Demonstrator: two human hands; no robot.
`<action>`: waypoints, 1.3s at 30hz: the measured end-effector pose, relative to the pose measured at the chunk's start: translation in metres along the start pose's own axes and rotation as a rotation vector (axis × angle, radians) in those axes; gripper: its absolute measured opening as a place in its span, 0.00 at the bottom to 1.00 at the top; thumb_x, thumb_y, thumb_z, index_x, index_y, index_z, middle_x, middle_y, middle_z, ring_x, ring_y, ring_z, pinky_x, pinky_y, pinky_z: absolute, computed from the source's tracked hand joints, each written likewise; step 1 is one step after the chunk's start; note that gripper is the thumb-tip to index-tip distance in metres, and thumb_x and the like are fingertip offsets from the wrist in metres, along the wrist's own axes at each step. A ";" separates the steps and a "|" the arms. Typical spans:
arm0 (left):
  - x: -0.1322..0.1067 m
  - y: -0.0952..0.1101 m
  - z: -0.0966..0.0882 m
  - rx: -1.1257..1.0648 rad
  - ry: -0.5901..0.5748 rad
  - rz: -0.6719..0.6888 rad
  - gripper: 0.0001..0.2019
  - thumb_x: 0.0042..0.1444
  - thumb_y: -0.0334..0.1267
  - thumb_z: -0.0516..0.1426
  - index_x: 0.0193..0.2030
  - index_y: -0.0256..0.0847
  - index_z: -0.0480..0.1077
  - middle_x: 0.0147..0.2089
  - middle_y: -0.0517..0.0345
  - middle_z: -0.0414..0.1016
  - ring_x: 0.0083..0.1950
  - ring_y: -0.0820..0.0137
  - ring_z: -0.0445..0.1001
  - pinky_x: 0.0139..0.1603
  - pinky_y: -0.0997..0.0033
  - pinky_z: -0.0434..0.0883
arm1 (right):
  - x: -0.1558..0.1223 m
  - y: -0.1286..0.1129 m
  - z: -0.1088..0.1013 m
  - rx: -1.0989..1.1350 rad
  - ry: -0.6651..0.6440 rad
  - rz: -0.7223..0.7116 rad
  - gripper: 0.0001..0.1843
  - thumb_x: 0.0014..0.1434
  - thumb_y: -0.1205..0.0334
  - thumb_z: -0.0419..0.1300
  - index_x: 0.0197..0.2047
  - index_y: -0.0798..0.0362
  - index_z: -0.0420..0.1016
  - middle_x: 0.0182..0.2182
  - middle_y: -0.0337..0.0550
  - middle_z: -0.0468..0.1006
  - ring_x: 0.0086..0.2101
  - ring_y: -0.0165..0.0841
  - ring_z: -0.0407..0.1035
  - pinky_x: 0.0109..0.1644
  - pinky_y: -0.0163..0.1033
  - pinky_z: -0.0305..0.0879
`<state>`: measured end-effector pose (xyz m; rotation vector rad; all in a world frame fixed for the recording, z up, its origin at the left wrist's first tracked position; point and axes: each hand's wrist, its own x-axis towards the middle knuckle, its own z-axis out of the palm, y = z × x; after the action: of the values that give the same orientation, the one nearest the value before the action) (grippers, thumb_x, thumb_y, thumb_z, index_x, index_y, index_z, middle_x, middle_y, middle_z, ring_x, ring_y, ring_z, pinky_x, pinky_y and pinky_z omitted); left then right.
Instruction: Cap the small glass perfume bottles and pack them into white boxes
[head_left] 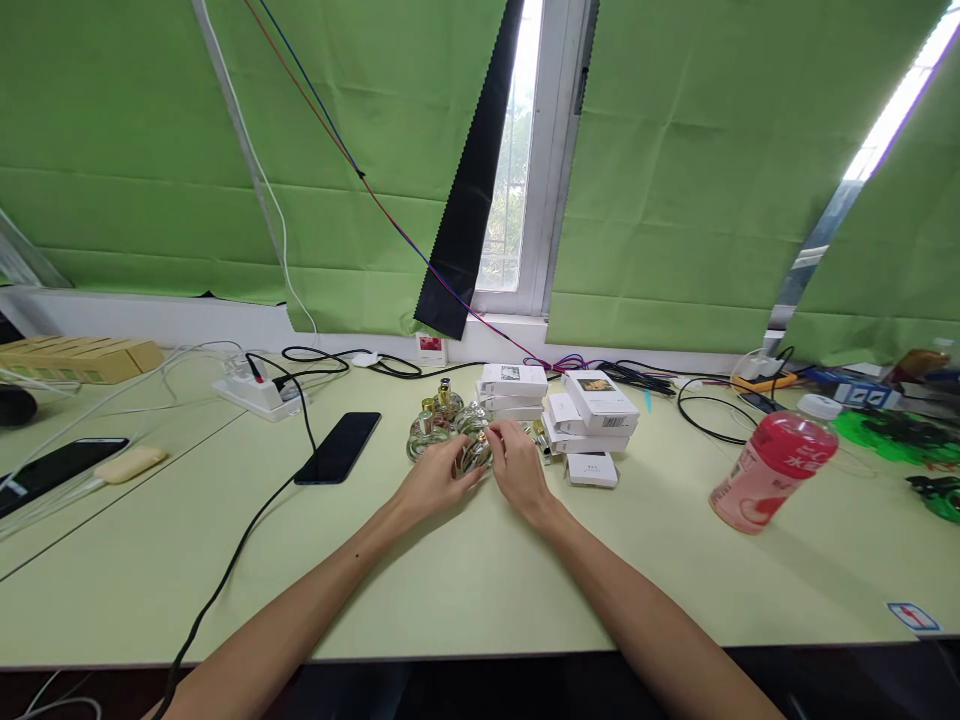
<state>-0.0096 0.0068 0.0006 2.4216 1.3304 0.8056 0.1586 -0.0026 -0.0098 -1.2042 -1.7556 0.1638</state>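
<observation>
Several round clear-glass perfume bottles with gold necks (427,428) stand in a cluster at the middle of the table. My left hand (437,478) is closed around the side of one perfume bottle (474,457) at the front of the cluster. Over its top, the fingers of my right hand (519,467) are pinched together at the neck; the fingertips are partly hidden. Just right of my hands are stacked white boxes (600,400), with one small white box (592,470) lying in front. Behind the bottles is another stack of white boxes (514,380).
A black phone (338,447) lies left of the bottles, with a black cable (247,540) running past it. The power strip (259,388) is farther back. A pink drink bottle (776,462) stands on the right. Cables (637,377) and green parts (885,433) line the back right.
</observation>
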 end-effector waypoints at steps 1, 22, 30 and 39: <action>0.000 0.000 0.000 0.000 -0.003 0.002 0.11 0.59 0.47 0.58 0.35 0.42 0.65 0.26 0.61 0.68 0.26 0.68 0.66 0.29 0.68 0.56 | 0.000 0.000 0.000 0.010 0.006 -0.007 0.13 0.73 0.63 0.47 0.44 0.53 0.73 0.40 0.47 0.78 0.41 0.36 0.72 0.45 0.37 0.65; 0.000 0.002 -0.002 -0.007 -0.016 -0.001 0.10 0.59 0.47 0.58 0.36 0.42 0.66 0.26 0.61 0.70 0.26 0.68 0.67 0.29 0.68 0.57 | 0.001 0.001 0.005 0.036 0.031 -0.043 0.14 0.73 0.63 0.47 0.42 0.52 0.73 0.38 0.45 0.78 0.40 0.35 0.72 0.46 0.37 0.65; -0.001 -0.001 -0.001 -0.033 -0.005 0.007 0.10 0.58 0.46 0.59 0.37 0.42 0.67 0.28 0.60 0.72 0.27 0.68 0.68 0.29 0.68 0.57 | 0.001 -0.003 0.005 0.020 0.017 -0.011 0.14 0.73 0.63 0.47 0.43 0.52 0.74 0.39 0.45 0.78 0.40 0.35 0.72 0.46 0.36 0.66; 0.000 -0.001 -0.001 0.006 -0.024 0.014 0.10 0.60 0.46 0.58 0.38 0.42 0.66 0.28 0.60 0.72 0.28 0.66 0.69 0.30 0.69 0.58 | 0.002 -0.003 0.007 0.024 0.035 0.007 0.15 0.73 0.62 0.46 0.43 0.52 0.74 0.38 0.45 0.78 0.39 0.35 0.72 0.45 0.36 0.65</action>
<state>-0.0111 0.0072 0.0011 2.4401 1.3109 0.7746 0.1511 0.0000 -0.0104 -1.1886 -1.7146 0.1665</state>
